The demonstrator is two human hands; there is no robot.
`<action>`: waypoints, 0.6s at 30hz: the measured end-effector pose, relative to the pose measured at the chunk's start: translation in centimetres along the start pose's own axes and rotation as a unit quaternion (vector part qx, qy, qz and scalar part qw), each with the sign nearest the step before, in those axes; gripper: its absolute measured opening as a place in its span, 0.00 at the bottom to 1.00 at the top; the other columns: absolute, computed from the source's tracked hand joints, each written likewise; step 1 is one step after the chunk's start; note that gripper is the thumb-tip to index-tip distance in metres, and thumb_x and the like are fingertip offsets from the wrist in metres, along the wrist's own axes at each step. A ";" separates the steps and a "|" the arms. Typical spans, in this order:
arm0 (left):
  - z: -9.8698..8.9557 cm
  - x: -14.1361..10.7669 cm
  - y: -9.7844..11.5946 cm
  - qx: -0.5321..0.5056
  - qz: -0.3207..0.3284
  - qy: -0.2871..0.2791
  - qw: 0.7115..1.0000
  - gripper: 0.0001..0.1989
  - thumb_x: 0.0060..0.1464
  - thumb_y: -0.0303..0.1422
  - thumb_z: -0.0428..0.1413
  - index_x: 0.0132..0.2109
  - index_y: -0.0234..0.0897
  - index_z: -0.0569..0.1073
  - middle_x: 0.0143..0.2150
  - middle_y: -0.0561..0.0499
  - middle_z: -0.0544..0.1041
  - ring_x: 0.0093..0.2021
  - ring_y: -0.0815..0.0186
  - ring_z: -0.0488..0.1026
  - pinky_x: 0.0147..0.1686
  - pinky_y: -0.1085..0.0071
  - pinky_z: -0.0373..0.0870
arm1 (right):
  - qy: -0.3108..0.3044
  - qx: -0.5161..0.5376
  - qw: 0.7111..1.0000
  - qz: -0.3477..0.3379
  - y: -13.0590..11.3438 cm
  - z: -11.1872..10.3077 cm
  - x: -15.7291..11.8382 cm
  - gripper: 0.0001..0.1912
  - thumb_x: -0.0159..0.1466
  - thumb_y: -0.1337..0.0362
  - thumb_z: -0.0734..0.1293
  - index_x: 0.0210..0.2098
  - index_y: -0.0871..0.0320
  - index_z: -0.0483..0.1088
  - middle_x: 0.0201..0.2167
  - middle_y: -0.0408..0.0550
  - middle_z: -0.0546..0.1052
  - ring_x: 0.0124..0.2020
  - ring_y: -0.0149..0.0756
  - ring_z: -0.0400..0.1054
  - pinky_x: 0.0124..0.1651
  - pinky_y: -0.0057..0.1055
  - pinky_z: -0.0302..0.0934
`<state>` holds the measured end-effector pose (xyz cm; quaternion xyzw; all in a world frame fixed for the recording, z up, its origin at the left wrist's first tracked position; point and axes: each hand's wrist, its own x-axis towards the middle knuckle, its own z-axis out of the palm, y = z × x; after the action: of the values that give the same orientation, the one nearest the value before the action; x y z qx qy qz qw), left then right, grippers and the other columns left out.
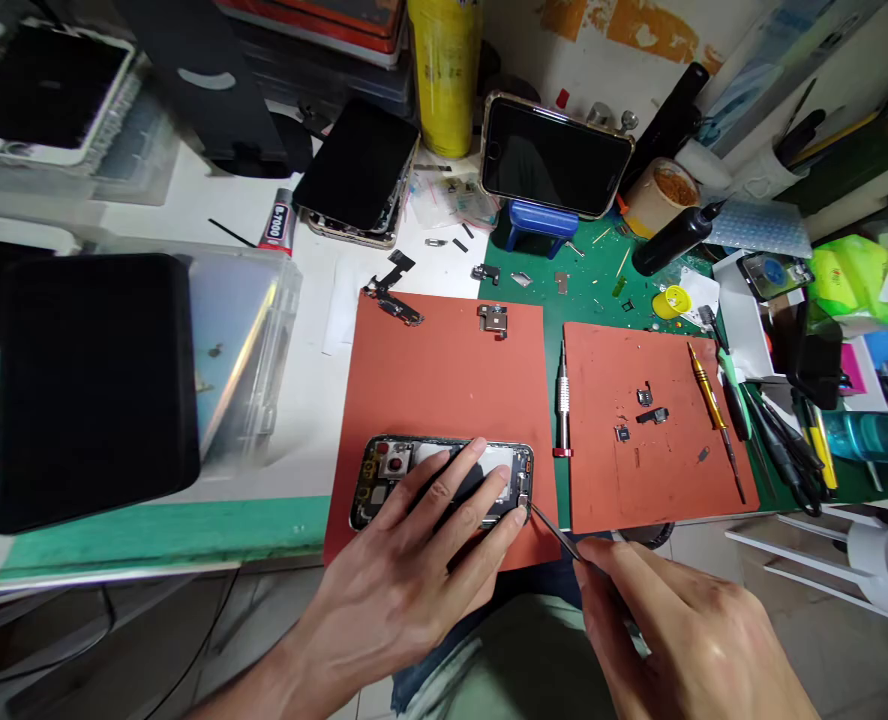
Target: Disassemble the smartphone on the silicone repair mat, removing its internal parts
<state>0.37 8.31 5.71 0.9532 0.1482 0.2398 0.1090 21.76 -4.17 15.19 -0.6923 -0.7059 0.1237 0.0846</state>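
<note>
An opened smartphone [397,464] lies sideways, its inner parts exposed, near the front edge of the left red mat [444,370]. Across its middle and right part rests my left hand [429,540], palm down with fingers spread, pressing on it rather than wrapped around it. My right hand [669,620] pinches slim metal tweezers [556,530]. Their tip touches or nearly touches the phone's lower right corner, close to my left thumb; the exact contact is too small to tell. A loose flex cable part [397,300] and a small metal-shielded piece [494,319] lie at the mat's far edge.
On the right red mat [661,470] are tiny parts and a gold screwdriver [714,415]; a silver screwdriver [562,400] lies between the mats. A phone [556,155] leans on a blue stand [538,228]. A black tablet-like panel [95,385] covers the left side.
</note>
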 end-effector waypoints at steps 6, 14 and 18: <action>-0.1 0.1 0.0 0.009 0.005 0.000 1.000 0.15 0.67 0.28 0.62 0.59 0.36 0.81 0.67 0.40 0.78 0.73 0.38 0.68 0.69 0.44 0.65 | 0.014 0.026 1.000 0.002 0.1 0.5 -0.4 0.08 0.74 0.72 0.63 0.45 0.56 0.72 0.24 0.39 0.74 0.19 0.30 0.70 0.23 0.29 0.60; 0.0 0.2 0.0 -0.001 -0.004 0.003 1.000 0.16 0.65 0.28 0.64 0.59 0.37 0.81 0.66 0.42 0.79 0.74 0.39 0.67 0.67 0.44 0.69 | 0.116 0.059 0.991 0.028 -0.6 3.7 -2.4 0.10 0.71 0.76 0.69 0.51 0.61 0.73 0.30 0.45 0.80 0.26 0.31 0.76 0.32 0.29 0.70; 0.1 0.2 -0.1 -0.005 -0.003 0.001 1.000 0.16 0.65 0.27 0.62 0.58 0.37 0.81 0.66 0.41 0.79 0.74 0.40 0.67 0.67 0.44 0.69 | 0.157 0.063 0.983 0.074 -1.6 4.6 -2.6 0.10 0.72 0.76 0.69 0.50 0.60 0.73 0.31 0.46 0.82 0.27 0.33 0.78 0.35 0.31 0.72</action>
<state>0.57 8.41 5.65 0.9520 0.1497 0.2411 0.1144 18.93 -7.04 11.41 -0.7469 -0.6214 0.0637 0.2278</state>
